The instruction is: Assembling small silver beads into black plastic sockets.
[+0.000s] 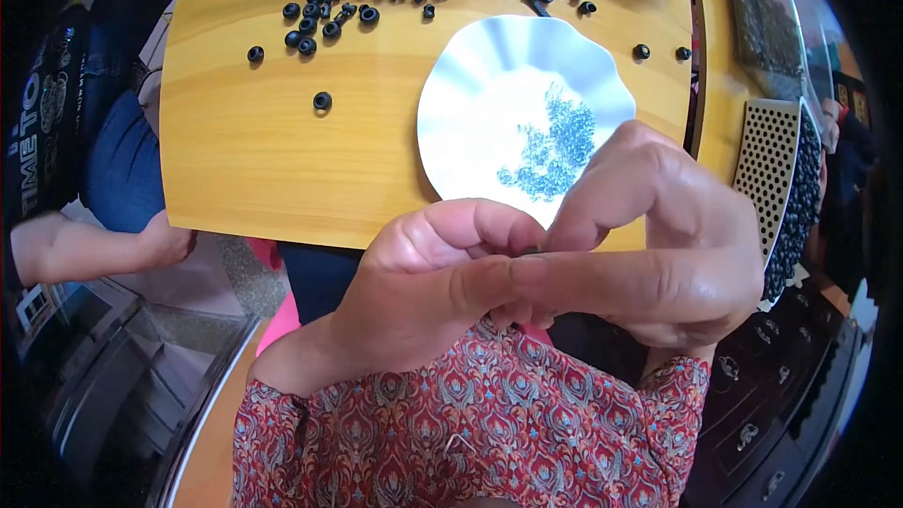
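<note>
My left hand (409,277) and my right hand (663,240) meet fingertip to fingertip over the near edge of the table. Both are closed in a pinch, thumbs end to end. Between the fingertips a sliver of a small dark piece (530,250) shows; the rest is covered by my fingers, so its kind is unclear. Just beyond my hands is a white plate (461,85) with a wavy rim. On it lies a loose heap of tiny shiny pieces (555,146), too small to make out singly.
Many small black ring-like parts (331,29) are scattered across the far left of the wooden table (273,160), others beyond the plate. At right stands a perforated metal tray (767,155) beside a mass of black parts (798,198). Another person's arm (103,246) rests at left.
</note>
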The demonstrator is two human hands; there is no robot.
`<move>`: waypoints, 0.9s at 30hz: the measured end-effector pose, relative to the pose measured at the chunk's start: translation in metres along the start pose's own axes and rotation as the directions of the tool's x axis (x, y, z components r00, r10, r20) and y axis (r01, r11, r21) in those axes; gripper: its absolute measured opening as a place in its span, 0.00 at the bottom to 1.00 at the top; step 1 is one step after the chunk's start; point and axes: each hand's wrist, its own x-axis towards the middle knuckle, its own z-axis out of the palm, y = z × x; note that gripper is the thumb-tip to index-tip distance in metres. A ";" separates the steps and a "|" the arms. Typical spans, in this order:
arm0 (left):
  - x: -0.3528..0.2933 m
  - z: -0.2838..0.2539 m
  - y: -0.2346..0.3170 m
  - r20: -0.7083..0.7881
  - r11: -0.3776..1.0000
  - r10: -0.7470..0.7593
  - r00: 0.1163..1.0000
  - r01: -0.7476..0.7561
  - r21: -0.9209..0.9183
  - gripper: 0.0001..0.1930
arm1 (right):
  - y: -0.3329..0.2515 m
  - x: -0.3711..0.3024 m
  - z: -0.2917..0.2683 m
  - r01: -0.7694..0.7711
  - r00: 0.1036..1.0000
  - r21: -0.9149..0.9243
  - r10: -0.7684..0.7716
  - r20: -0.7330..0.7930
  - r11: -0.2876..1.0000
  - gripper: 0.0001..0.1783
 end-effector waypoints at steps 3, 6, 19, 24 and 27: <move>0.002 0.000 -0.003 0.000 0.999 0.018 1.000 -0.018 -0.029 0.13 | -0.004 -0.003 0.003 0.003 0.999 -0.072 -0.006 -0.045 0.997 0.09; 0.003 0.000 -0.004 0.014 0.998 -0.005 1.000 0.006 -0.061 0.13 | -0.003 -0.013 0.009 0.021 0.990 -0.068 -0.031 -0.135 0.997 0.12; 0.007 0.007 -0.013 -0.004 0.996 0.001 1.000 -0.002 -0.089 0.13 | 0.002 -0.040 0.023 -0.013 0.919 0.008 0.015 -0.395 1.000 0.08; 0.010 0.004 -0.016 0.046 0.999 0.007 0.999 -0.005 -0.044 0.11 | 0.001 -0.047 0.022 -0.022 0.904 0.034 0.034 -0.427 0.999 0.10; 0.009 0.005 -0.015 0.031 0.999 0.036 0.999 -0.036 0.012 0.09 | 0.007 -0.055 0.022 -0.022 0.926 0.089 0.054 -0.373 0.996 0.10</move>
